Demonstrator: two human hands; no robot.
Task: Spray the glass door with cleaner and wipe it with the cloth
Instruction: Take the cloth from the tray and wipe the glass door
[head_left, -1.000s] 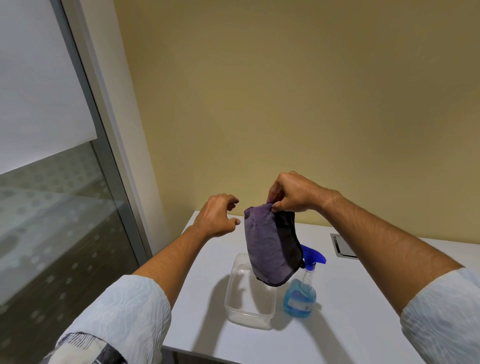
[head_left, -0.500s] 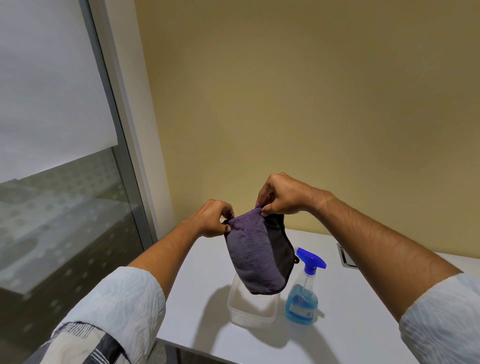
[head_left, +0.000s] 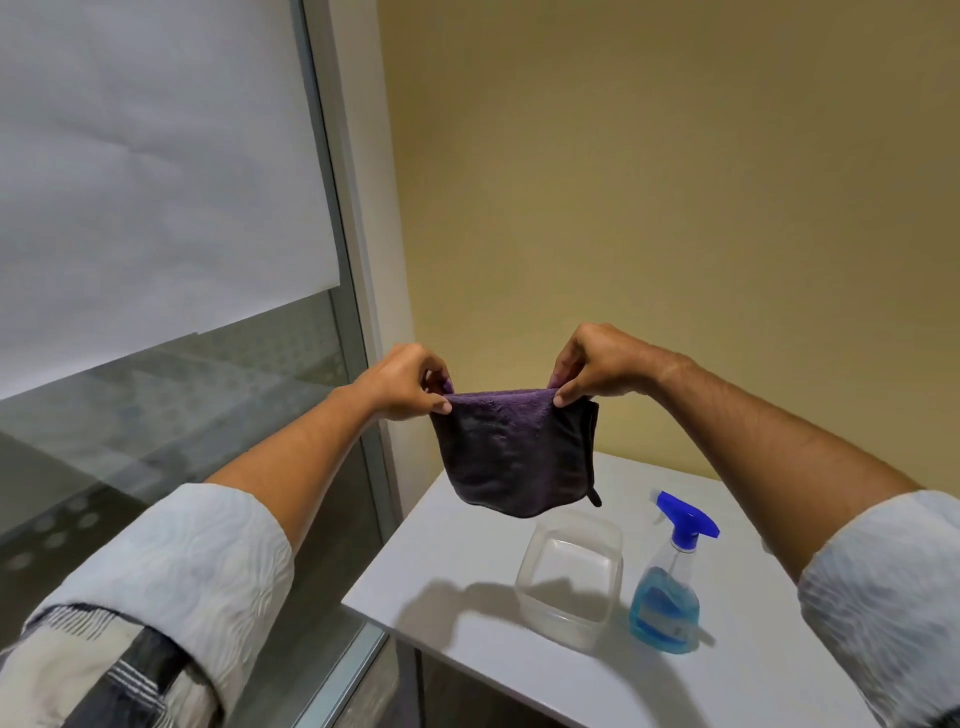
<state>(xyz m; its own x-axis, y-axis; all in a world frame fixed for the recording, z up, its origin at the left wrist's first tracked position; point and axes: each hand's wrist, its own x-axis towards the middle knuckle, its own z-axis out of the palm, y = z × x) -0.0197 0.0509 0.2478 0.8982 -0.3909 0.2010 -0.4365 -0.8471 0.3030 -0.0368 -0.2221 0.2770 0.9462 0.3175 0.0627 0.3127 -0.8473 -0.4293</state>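
Note:
A dark purple cloth (head_left: 511, 457) hangs in the air in front of me, folded double and spread flat. My left hand (head_left: 402, 384) pinches its upper left corner and my right hand (head_left: 592, 366) pinches its upper right corner. The spray bottle (head_left: 667, 587), clear with blue liquid and a blue trigger head, stands on the white table (head_left: 447, 603) below and to the right of the cloth, untouched. The glass door (head_left: 171, 410) fills the left side, frosted white on its upper part and clear below, with a grey metal frame (head_left: 358, 395).
A clear plastic tub (head_left: 571, 582) stands on the table just left of the bottle, under the cloth. A yellow wall (head_left: 675, 208) runs behind the table. The table's near left corner sits close to the door frame.
My left hand has taken hold of the cloth's other corner, and both hands have pulled apart and stretched it wide. The view has turned left toward the door.

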